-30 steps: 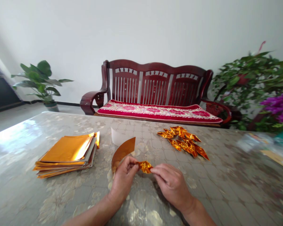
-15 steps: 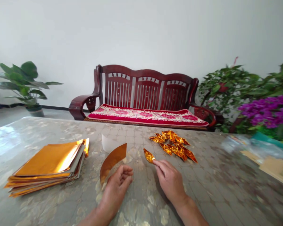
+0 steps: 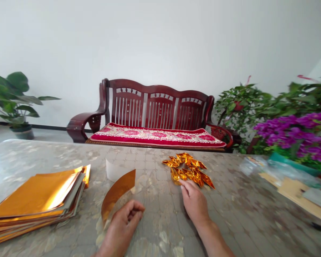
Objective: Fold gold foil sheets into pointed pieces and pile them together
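My right hand (image 3: 194, 201) reaches forward over the patterned table (image 3: 230, 225). Its fingers are held together on a folded gold foil piece (image 3: 176, 175), which lies at the near edge of a pile of several folded gold pieces (image 3: 192, 166). My left hand (image 3: 123, 225) rests nearer me with its fingers curled in and nothing visible in them. It sits just beside a single curved gold sheet (image 3: 117, 191) that stands bowed on the table. A stack of flat gold sheets (image 3: 37, 200) lies at the left.
A dark red wooden bench (image 3: 155, 110) with a red cushion stands behind the table. Purple flowers (image 3: 294, 130) and green plants crowd the right side, above a clear plastic bag and cardboard (image 3: 291, 182). Another potted plant (image 3: 12, 96) is at far left.
Both hands held the folded piece a second ago. My left hand let go and drew back; my right hand carried the piece forward to the pile. The view swung right.
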`<state>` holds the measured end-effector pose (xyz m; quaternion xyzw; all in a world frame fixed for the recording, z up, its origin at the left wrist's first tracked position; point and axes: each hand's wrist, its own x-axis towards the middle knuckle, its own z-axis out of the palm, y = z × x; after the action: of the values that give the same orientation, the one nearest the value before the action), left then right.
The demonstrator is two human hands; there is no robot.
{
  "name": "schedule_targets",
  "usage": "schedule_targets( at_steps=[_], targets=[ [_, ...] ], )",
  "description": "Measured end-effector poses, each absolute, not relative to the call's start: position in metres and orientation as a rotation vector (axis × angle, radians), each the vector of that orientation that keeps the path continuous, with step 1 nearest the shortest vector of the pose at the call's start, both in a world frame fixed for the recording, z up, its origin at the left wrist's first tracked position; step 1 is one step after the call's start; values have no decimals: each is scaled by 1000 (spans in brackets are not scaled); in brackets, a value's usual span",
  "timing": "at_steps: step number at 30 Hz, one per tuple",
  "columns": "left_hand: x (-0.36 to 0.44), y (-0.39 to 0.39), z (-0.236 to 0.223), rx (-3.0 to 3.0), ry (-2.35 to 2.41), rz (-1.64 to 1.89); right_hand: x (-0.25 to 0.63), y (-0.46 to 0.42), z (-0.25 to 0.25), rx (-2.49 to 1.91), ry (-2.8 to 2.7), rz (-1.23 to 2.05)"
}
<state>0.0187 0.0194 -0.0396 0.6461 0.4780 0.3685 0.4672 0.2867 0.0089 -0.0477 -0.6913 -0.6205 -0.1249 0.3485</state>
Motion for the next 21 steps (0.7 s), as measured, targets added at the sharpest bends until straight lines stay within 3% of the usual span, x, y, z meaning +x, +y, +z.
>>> schedule_targets(
  at_steps=[9,21],
  targets=[
    [19,18,-41,1604,1191,918,274,5,-35,-2102,-1772,-649],
    [18,20,-45,1652,1169,910,265,9,-37,-2194,-1826,-610]
  ],
)
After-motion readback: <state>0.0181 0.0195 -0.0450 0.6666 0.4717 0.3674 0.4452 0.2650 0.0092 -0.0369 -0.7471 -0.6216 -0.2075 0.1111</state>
